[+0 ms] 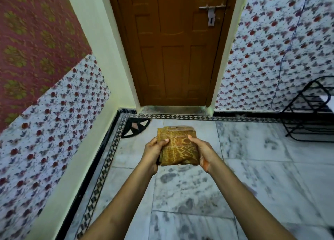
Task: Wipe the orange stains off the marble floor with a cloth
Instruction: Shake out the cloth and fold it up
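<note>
Two bare forearms reach out from the bottom edge, over the marble floor [253,149] and toward the door [173,46]. The floor is pale grey-white with darker mottled patches; no orange stain shows clearly on it in this view.

Between the hands, held up in the air above the floor and in line with the door, is the cloth [178,145]. It is folded into a thick, roughly square pad — mustard yellow with an orange-brown tint and a pale crackled pattern across its top face. Its layered edges show along the side nearest the door and at the lower left corner.

The left hand [153,151] grips the cloth's left edge, thumb lying on top and fingers tucked under. The right hand [202,151] clasps the right edge the same way, thumb on top.

Beyond the cloth, a black-and-white patterned border runs along the floor's edge up to the door's step. The door is brown wood, closed, with a metal latch [211,13] near its upper right. To the right of the door a black wire rack [307,113] stands against the flowered wall — a thin blue cord [282,62] hangs down the wall beside it.
</note>
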The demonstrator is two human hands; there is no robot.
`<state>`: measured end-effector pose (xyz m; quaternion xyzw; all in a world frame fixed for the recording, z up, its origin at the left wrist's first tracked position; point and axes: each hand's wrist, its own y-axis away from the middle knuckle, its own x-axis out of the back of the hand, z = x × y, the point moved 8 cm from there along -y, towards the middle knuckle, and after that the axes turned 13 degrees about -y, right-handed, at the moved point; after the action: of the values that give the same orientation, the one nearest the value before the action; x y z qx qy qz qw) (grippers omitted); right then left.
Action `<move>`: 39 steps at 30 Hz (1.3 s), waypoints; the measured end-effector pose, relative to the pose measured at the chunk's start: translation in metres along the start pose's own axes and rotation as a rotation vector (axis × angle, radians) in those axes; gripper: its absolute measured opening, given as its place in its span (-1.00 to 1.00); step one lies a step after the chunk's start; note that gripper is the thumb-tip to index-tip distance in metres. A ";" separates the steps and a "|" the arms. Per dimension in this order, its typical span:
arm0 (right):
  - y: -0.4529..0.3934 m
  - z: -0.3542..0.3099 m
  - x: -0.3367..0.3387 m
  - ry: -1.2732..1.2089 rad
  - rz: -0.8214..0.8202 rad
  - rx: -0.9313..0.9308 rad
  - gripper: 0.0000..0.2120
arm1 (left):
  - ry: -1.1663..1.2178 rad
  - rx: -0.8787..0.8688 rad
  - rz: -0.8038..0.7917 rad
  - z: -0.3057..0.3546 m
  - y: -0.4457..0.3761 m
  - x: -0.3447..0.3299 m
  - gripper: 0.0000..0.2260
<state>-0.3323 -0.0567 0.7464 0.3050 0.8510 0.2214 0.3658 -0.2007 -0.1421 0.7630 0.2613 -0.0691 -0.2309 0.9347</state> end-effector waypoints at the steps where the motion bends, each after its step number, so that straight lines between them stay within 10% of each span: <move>1: 0.002 -0.003 0.002 -0.013 0.000 0.028 -0.74 | -0.007 -0.008 -0.007 0.002 -0.001 -0.003 -0.85; 11: 0.011 -0.078 0.062 -0.020 0.037 0.215 -0.91 | -0.047 -0.037 -0.039 0.028 -0.002 -0.093 -0.90; 39: -0.005 -0.412 0.502 -0.093 0.283 0.385 -0.76 | -0.118 -0.049 -0.282 0.051 -0.063 -0.657 -0.75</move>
<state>-0.9203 0.2187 0.7601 0.4951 0.8086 0.0897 0.3049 -0.8190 0.0939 0.7681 0.2314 -0.0808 -0.3764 0.8934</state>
